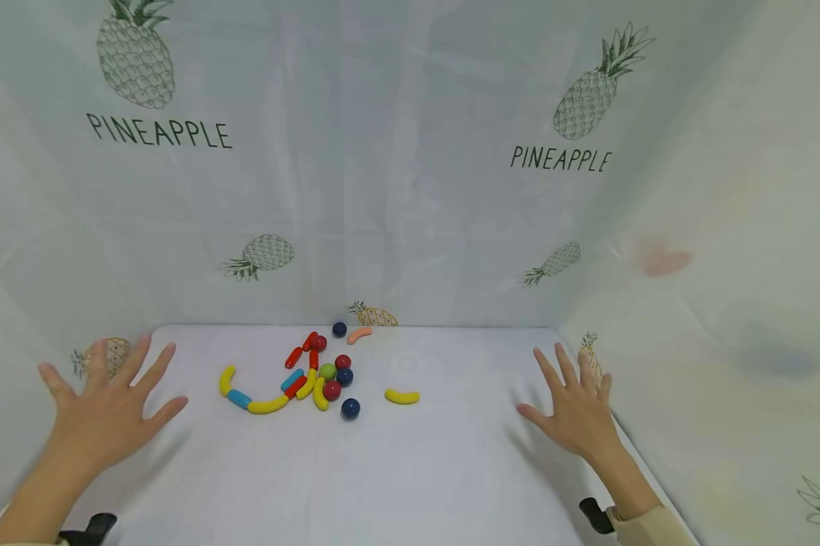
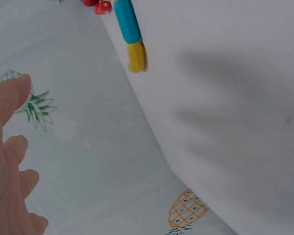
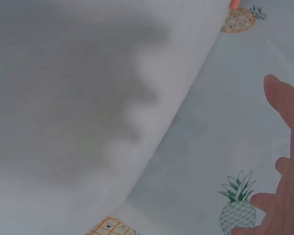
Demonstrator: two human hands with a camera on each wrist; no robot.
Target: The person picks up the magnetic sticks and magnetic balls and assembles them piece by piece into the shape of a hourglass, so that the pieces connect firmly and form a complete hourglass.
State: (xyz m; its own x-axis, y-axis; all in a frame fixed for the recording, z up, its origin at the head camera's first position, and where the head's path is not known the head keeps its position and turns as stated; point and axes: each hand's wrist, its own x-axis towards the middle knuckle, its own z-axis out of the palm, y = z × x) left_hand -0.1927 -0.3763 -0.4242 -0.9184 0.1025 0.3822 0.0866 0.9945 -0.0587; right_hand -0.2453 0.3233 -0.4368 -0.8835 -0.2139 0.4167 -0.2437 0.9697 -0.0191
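Your left hand (image 1: 102, 417) hangs over the left side of the white bench (image 1: 416, 478), fingers and thumb spread wide, holding nothing; your right hand (image 1: 578, 413), equally splayed and free, hangs over the right side. Nearest your left hand, a curved yellow piece (image 1: 227, 379) heads a bent line with a blue piece (image 1: 239, 399), a second yellow piece (image 1: 268, 406) and a red piece (image 1: 296, 387). Just right of these cluster a green ball (image 1: 327, 371), red balls (image 1: 343, 362) and dark blue balls (image 1: 344, 377). One lone yellow piece (image 1: 402, 396) lies between that cluster and your right hand. Near the far edge sits an orange piece (image 1: 359, 334); behind hangs a pineapple-printed sheet (image 1: 410, 189).
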